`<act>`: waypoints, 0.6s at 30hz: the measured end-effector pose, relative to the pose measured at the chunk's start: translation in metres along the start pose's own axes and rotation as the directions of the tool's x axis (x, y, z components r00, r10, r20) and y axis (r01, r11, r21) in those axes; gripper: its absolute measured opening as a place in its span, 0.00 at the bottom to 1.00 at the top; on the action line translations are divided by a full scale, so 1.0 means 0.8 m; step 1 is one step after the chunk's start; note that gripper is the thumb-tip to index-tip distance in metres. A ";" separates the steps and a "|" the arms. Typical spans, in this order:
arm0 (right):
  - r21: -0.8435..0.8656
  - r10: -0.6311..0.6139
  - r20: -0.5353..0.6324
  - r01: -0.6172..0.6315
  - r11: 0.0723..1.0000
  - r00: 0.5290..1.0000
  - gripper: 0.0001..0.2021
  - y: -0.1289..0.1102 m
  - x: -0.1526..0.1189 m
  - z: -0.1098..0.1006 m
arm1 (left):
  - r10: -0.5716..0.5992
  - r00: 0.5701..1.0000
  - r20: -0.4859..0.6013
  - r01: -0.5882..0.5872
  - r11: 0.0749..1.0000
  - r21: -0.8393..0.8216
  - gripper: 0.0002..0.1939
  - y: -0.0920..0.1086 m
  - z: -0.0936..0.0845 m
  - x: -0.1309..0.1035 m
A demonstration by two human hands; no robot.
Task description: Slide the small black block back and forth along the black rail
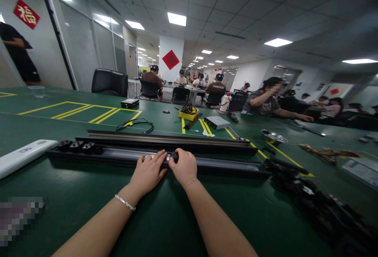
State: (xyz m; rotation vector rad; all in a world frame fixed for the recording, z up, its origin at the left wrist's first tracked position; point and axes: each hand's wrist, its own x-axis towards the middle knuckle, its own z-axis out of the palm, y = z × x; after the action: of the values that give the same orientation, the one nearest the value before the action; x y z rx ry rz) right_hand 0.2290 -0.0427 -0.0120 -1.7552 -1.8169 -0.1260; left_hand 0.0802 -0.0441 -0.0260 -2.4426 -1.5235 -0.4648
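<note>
A long black channel (224, 165) with a grey inner strip lies across the green table. Several black parts (76, 146) sit side by side in its left end. My left hand (150, 171) rests on the channel's middle, fingers apart and laid over its edge. Just to the right, my right hand (184, 167) pinches a small round black part (175, 156) over the channel. A second long black rail (206, 143) lies parallel, right behind the first.
On the left is a white case (25, 155). A heap of black parts (313, 198) lies at the right. Behind stand a yellow tray (188, 114), a grey box (217, 122) and a metal bowl (274, 136). A person (265, 99) sits across the table.
</note>
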 end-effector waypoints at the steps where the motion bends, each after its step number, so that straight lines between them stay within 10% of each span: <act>1: 0.002 0.001 -0.002 -0.001 1.000 1.000 0.11 0.000 0.000 0.000 | 0.001 1.000 -0.003 -0.001 1.000 0.000 0.26 0.000 0.000 0.000; 18: -0.009 0.013 0.026 -0.012 1.000 1.000 0.10 -0.001 0.001 -0.002 | -0.006 1.000 0.020 0.007 1.000 -0.020 0.23 0.001 -0.005 0.001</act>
State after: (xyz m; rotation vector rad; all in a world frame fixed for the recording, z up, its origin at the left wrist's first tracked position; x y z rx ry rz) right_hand 0.2287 -0.0431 -0.0100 -1.7816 -1.8258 -0.1072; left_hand 0.0805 -0.0455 -0.0219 -2.4654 -1.5422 -0.4603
